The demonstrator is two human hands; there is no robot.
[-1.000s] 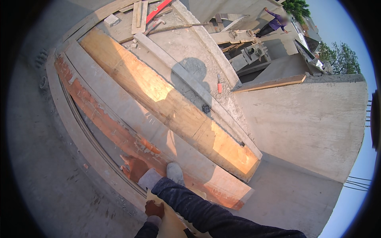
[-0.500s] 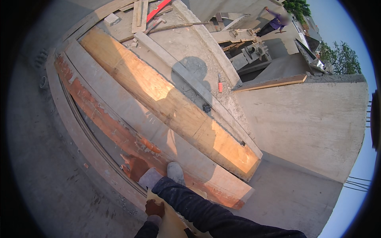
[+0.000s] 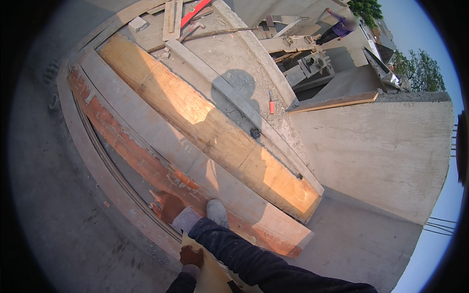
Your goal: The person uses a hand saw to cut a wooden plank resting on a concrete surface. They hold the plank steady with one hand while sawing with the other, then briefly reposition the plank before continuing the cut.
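Note:
My right arm in a dark sleeve reaches across to a reddish, paint-worn board (image 3: 134,146). My right hand (image 3: 171,207) is on or just over this board, near its left edge; its fingers blend into the red-brown surface. Lower down, my left hand (image 3: 191,256) is closed, with curled fingers against a tan surface (image 3: 215,271) that looks like cloth. Whatever it may hold is hidden. A grey shoe (image 3: 216,212) stands on the boards beside my right cuff.
A long plywood panel (image 3: 195,117) and a narrow concrete strip (image 3: 220,85) lie beyond. An orange-handled tool (image 3: 271,106) and a hammer (image 3: 188,32) rest on the rubble-strewn floor. A concrete wall (image 3: 371,146) rises at right. Another person (image 3: 339,28) is at the far right.
My hands and the boards stay nearly in place, with only a slight shift of the view. The distant person's lower arm has moved.

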